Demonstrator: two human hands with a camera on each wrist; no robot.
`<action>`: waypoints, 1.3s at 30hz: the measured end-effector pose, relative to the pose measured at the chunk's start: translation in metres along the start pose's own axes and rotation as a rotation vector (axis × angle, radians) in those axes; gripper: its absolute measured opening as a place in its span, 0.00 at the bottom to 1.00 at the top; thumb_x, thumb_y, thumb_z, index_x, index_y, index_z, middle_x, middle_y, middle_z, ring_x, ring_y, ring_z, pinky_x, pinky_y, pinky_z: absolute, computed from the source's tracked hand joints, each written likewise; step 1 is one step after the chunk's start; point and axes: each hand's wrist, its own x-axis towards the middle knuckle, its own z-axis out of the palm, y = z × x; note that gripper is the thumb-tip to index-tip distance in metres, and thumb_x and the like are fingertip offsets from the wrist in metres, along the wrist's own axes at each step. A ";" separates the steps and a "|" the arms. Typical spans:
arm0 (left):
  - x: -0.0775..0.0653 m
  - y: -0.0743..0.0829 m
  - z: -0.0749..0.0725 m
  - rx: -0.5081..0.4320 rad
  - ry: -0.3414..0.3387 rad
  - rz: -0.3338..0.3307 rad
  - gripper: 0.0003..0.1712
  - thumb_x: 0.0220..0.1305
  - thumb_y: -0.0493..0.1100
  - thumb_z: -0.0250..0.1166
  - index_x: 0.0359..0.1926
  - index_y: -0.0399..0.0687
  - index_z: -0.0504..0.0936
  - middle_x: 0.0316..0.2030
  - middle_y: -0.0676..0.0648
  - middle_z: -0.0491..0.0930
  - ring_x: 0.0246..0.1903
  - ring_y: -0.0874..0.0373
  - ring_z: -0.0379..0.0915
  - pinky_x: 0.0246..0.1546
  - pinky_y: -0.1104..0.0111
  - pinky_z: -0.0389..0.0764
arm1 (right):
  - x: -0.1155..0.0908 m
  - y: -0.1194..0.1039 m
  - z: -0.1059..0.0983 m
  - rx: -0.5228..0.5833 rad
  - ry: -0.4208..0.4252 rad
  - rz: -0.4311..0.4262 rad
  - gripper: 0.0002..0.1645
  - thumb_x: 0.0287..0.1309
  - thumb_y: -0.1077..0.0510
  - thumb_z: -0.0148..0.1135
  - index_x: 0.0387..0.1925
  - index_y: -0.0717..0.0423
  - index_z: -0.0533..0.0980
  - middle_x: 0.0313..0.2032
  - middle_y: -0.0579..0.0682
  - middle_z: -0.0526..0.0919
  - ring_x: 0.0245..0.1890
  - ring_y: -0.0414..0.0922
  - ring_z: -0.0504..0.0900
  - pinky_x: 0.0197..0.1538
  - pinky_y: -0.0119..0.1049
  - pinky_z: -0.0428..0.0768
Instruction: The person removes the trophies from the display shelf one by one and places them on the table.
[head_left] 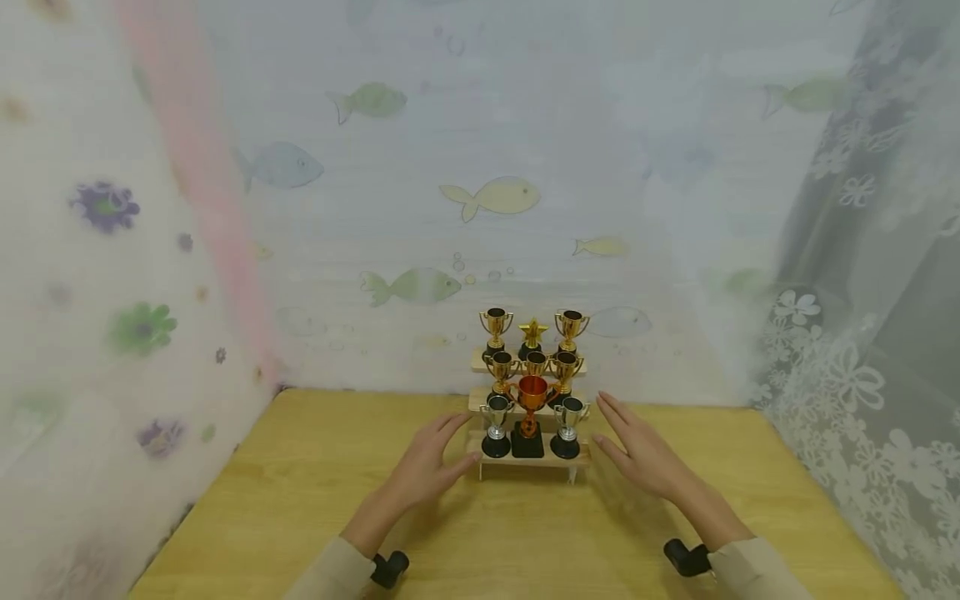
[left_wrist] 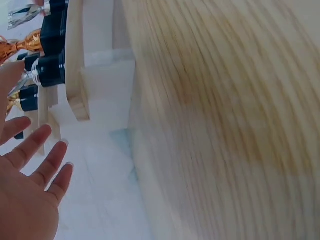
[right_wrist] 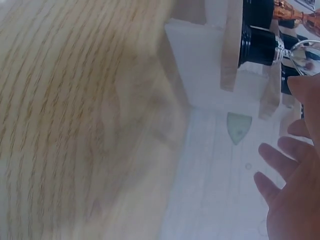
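A three-step wooden stand near the back of the table carries small trophies on black bases. On its bottom step, an orange-copper trophy cup stands between two silver trophy cups. Gold trophy cups line the middle step, and a gold star trophy sits between two gold cups on top. Left of the stand is my left hand, fingers extended and thumb close to the bottom step. On the opposite side, my right hand reaches forward, fingers also extended. Neither hand holds anything; contact with the stand is unclear.
The stand rests on a light wood-grain table. Behind it hangs a pale cloth printed with fish, a flowered cloth on the left, and white lace at the right. Dark wrist cameras show below the hands.
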 end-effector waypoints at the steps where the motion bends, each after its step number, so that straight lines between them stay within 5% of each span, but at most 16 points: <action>1: 0.002 0.001 0.001 -0.018 0.002 -0.002 0.36 0.69 0.53 0.69 0.73 0.48 0.70 0.68 0.42 0.72 0.68 0.41 0.66 0.66 0.44 0.68 | 0.003 0.000 0.000 0.005 0.001 0.000 0.39 0.76 0.54 0.56 0.78 0.67 0.54 0.77 0.66 0.56 0.73 0.67 0.61 0.68 0.65 0.65; 12: 0.011 0.008 0.009 -0.207 -0.009 -0.027 0.31 0.69 0.47 0.69 0.68 0.40 0.73 0.60 0.38 0.76 0.51 0.45 0.78 0.51 0.48 0.80 | 0.016 0.000 0.009 0.065 0.001 0.019 0.35 0.77 0.57 0.54 0.76 0.68 0.57 0.76 0.66 0.57 0.73 0.67 0.60 0.70 0.64 0.63; 33: 0.017 0.014 0.023 -0.241 0.030 -0.027 0.24 0.68 0.44 0.70 0.62 0.42 0.79 0.53 0.43 0.81 0.45 0.50 0.80 0.46 0.55 0.82 | 0.027 0.001 0.025 0.130 0.045 0.024 0.29 0.78 0.59 0.52 0.72 0.71 0.63 0.74 0.67 0.62 0.72 0.67 0.63 0.69 0.63 0.65; 39: 0.020 0.016 0.025 -0.249 0.033 -0.025 0.20 0.67 0.43 0.71 0.57 0.42 0.81 0.50 0.43 0.82 0.42 0.50 0.80 0.42 0.60 0.84 | 0.031 0.002 0.028 0.131 0.092 -0.014 0.09 0.75 0.64 0.54 0.39 0.63 0.79 0.70 0.70 0.68 0.68 0.69 0.68 0.65 0.64 0.70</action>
